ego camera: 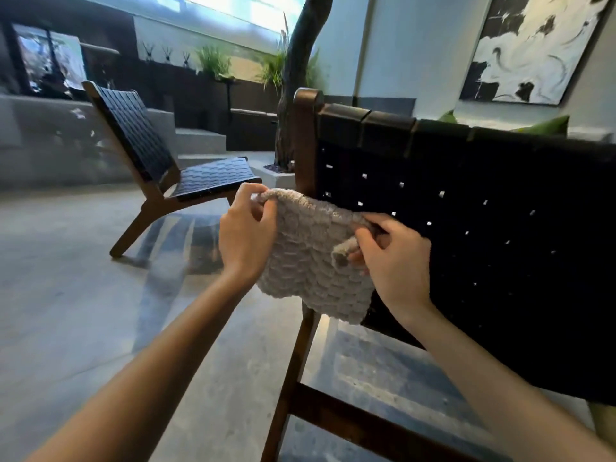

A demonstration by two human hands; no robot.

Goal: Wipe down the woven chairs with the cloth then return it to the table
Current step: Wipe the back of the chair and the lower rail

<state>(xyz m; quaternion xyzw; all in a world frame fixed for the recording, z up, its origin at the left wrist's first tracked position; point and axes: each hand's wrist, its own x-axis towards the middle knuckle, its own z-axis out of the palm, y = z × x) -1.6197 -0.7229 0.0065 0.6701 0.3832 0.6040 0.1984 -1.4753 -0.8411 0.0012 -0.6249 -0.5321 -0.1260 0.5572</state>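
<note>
cloth (306, 258) held up just behind near chair back (466, 228) | left hand (246, 235) pinches top corner, right hand (396, 261) grips opposite edge, hands apart | likely spreading or refolding it for wiping | far chair (160, 151) well left

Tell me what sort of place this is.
Likely a styled lounge or lobby: low black woven chairs with brown wooden frames, a large black-and-white abstract painting and green grassy plants.
</note>
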